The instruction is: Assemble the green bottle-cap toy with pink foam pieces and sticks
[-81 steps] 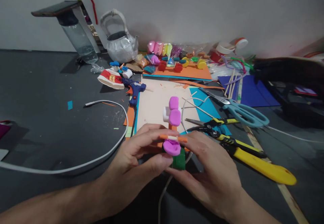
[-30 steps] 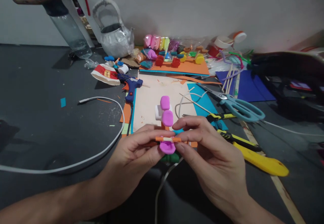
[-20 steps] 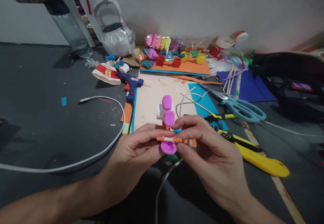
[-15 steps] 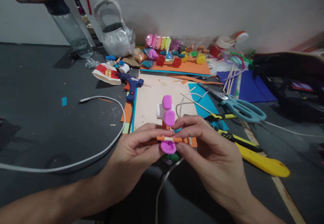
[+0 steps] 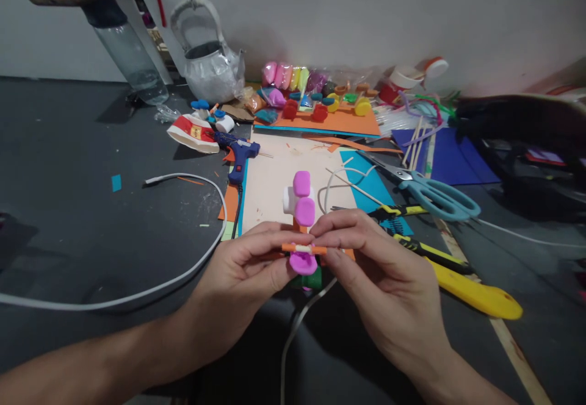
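Observation:
Between my hands is a small craft model of pink clay and orange paper. Across its near end runs a thin orange roll [image 5: 289,247], pale in the middle, over a cupped pink clay piece [image 5: 303,264]. Two pink clay pads [image 5: 304,211] and a white part [image 5: 288,200] stand at its far end. My left hand [image 5: 247,271] is closed, its thumb and fingers pinching the model from the left. My right hand [image 5: 384,277] pinches the right end of the orange roll. Something dark green [image 5: 312,277] shows just below; what it belongs to is unclear.
A blue glue gun [image 5: 240,155] lies left of the pale work sheet [image 5: 279,161]. Scissors [image 5: 439,196], pliers [image 5: 434,255] and a yellow-handled tool [image 5: 476,289] lie to the right. White cable [image 5: 201,271] curves at left. Kettle [image 5: 210,69], bottle [image 5: 132,57] and colored clay [image 5: 284,74] stand behind.
Both hands and the model have shifted very slightly left and upward. The right fingertips sit a little differently on the orange roll, and more of the green part shows below.

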The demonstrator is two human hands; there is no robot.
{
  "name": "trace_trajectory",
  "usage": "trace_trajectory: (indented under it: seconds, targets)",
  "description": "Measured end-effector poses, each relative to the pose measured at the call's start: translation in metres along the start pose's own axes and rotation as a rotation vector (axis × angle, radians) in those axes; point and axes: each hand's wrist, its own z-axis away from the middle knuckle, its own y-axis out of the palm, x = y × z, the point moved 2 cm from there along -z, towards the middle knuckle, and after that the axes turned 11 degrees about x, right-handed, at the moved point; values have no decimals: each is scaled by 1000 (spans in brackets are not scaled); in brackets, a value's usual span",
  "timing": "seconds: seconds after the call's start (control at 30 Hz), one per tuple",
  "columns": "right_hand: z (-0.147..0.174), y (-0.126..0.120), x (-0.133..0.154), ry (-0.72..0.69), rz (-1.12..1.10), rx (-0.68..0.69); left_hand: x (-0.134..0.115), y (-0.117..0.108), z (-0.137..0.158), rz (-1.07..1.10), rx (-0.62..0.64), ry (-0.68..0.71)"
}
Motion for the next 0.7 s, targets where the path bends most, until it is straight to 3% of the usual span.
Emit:
trace_trajectory:
  seconds: [0.23,0.4,0.7]
  targets:
    - [1,1,2,31,22,40,1,-7,-2,-208,-60,74]
    - [0,2,0,67,-35,35,-1,-7,-3,-385,-18,119]
    - [-1,4,-2,80,-73,48,-2,-3,-4,-137,-56,8]
